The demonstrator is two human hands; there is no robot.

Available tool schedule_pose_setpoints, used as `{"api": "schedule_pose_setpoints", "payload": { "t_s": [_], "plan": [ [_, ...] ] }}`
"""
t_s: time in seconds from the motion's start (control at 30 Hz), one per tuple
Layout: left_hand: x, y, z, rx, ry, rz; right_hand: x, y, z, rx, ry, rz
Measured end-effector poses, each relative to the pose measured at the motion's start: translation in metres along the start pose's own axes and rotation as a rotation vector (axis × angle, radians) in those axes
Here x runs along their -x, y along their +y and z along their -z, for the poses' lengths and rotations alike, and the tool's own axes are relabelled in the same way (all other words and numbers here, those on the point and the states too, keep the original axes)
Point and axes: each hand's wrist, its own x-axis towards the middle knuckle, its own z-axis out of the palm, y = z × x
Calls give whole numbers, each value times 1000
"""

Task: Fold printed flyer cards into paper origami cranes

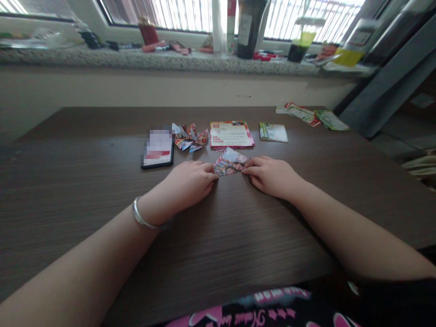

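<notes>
A small printed paper (230, 162), folded to a point at its top, lies on the dark wooden table between my hands. My left hand (190, 181), with a silver bangle at the wrist, pinches the paper's left corner. On the other side, my right hand (272, 176) has its fingers closed on the right corner. Just beyond the paper is a stack of printed sheets (230, 135). Several folded paper pieces (190, 137) sit in a heap left of the stack.
A phone-like device (158, 149) with a blurred screen lies left of the folded pieces. A smaller paper stack (273, 132) and loose coloured sheets (303, 113) are on the right. Bottles and small items line the granite windowsill (190, 61) behind the table.
</notes>
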Motion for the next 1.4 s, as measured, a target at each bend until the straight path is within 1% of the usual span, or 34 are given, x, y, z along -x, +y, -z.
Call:
{"api": "schedule_pose_setpoints", "payload": {
  "t_s": [0.17, 0.37, 0.43, 0.5, 0.53, 0.67, 0.8, 0.9, 1.0, 1.1, 1.13, 1.2, 1.4],
  "plan": [
    [6, -2, 9, 8, -102, 62, 5, 3, 13, 74, -96, -132],
    [7, 5, 17, 8, -148, 121, 10, 18, 22, 146, -177, -255],
    [8, 9, 24, 24, -171, 145, 11, 21, 24, 150, -185, -271],
    [9, 13, 32, 1, -223, 221, 13, 23, 25, 149, -178, -277],
    [10, 15, 36, -17, -232, 262, 14, 24, 26, 147, -173, -276],
    [13, 19, 42, -21, -255, 224, 15, 28, 28, 128, -151, -252],
    [15, 22, 39, -69, -193, 257, 13, 32, 24, 71, -101, -244],
    [15, 21, 34, -83, -128, 294, 8, 35, 13, -10, 14, -265],
    [13, 19, 26, -98, -38, 308, 2, 37, -2, -106, 104, -216],
    [10, 17, 16, -78, 39, 332, -2, 36, -13, -188, 139, -153],
    [9, 16, 13, -58, 55, 344, -2, 35, -14, -214, 147, -139],
    [7, 15, 9, 12, 78, 324, -2, 34, -14, -260, 161, -121],
    [3, 11, 1, 225, 178, 306, 0, 28, -5, -338, 172, -84]
  ]
}}
